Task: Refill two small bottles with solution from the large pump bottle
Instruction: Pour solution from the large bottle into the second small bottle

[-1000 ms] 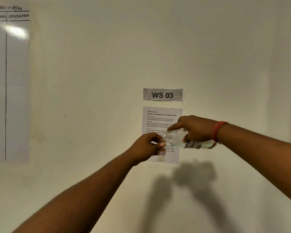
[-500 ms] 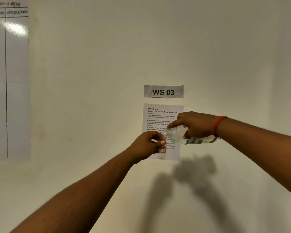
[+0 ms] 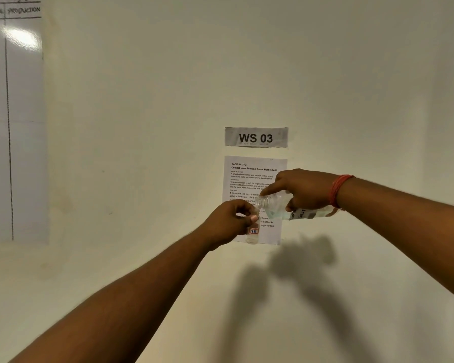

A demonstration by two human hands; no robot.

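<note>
While both arms reach forward toward the wall (image 3: 168,100), the left hand (image 3: 227,222) pinches the small clear bottle (image 3: 252,233) between thumb and curled fingers, holding it upright. A small red-bordered label marked "7B" sits on its lower body. The right hand (image 3: 303,191) grips the large clear bottle (image 3: 281,208), fingers curled around its body, index finger extended along the neck. This bottle lies nearly horizontal, uncapped threaded mouth pointing to 9 o'clock and positioned just above the small bottle's opening; whether the two touch cannot be told. Clear liquid pools along its lower side. Handwritten lettering shows on its white label. A red thread band (image 3: 338,191) circles the right wrist.

Directly behind the hands, a printed instruction sheet (image 3: 252,174) headed "Contact Lens Solution Travel Bottle Refill" is fixed to the wall; the hands and bottles cover its middle lines. At 12 o'clock from the sheet, a "WS 03" sign (image 3: 256,137) is mounted. At 9 o'clock, at the frame's left edge, a glossy whiteboard chart (image 3: 24,127) carries the column heading "PRODUCTION". Shadows of both hands fall on the wall at 6 o'clock.
</note>
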